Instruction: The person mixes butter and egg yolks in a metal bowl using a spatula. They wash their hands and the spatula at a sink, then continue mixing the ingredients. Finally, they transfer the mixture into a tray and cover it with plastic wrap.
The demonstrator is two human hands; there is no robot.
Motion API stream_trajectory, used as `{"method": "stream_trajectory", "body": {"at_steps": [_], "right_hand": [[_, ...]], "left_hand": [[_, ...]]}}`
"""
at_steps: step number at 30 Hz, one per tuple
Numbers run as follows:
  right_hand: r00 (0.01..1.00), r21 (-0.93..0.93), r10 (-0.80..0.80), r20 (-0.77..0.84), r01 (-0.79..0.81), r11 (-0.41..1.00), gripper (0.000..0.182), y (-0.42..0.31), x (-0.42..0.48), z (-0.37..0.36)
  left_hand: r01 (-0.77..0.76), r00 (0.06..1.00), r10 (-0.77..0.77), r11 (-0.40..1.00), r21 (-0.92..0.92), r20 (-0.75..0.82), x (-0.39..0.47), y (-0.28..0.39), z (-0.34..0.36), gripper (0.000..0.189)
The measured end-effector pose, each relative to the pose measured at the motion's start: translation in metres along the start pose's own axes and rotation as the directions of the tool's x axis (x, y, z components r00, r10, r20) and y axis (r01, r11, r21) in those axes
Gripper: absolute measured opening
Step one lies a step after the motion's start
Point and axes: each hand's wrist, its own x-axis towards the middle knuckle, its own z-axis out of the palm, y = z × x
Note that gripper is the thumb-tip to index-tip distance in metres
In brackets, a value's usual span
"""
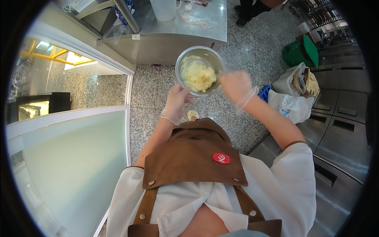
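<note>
My left hand (pixel 176 100), in a clear plastic glove, grips the lower left rim of a round metal bowl (pixel 179 74) held up above the floor. Inside the bowl lies a pale yellow, soft lumpy mixture (pixel 197 74), smeared up part of the wall. My right hand (pixel 237 86), also in a clear glove, is at the bowl's right edge, blurred, with its fingers curled. Whether it holds a utensil is hidden by the blur.
A steel table (pixel 204 31) with a plastic container (pixel 164 9) stands beyond the bowl. At right are a green bin (pixel 299 51), white bags (pixel 291 105) and steel drawers (pixel 340 130). A frosted door (pixel 74 142) is at left. Another person's legs (pixel 251 11) show at the top.
</note>
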Motion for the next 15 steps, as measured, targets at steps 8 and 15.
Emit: {"method": "stream_trajectory", "body": {"at_steps": [8, 15], "right_hand": [[0.943, 0.369, 0.071, 0.326, -0.196, 0.909, 0.022, 0.014, 0.002, -0.025], [0.953, 0.223, 0.170, 0.252, -0.228, 0.948, 0.022, 0.016, 0.047, 0.004]], "left_hand": [[-0.036, 0.998, 0.036, 0.999, -0.001, -0.055, -0.001, 0.009, 0.000, 0.020], [-0.047, 0.998, 0.047, 0.999, 0.001, -0.034, -0.009, 0.022, 0.002, 0.020]]}}
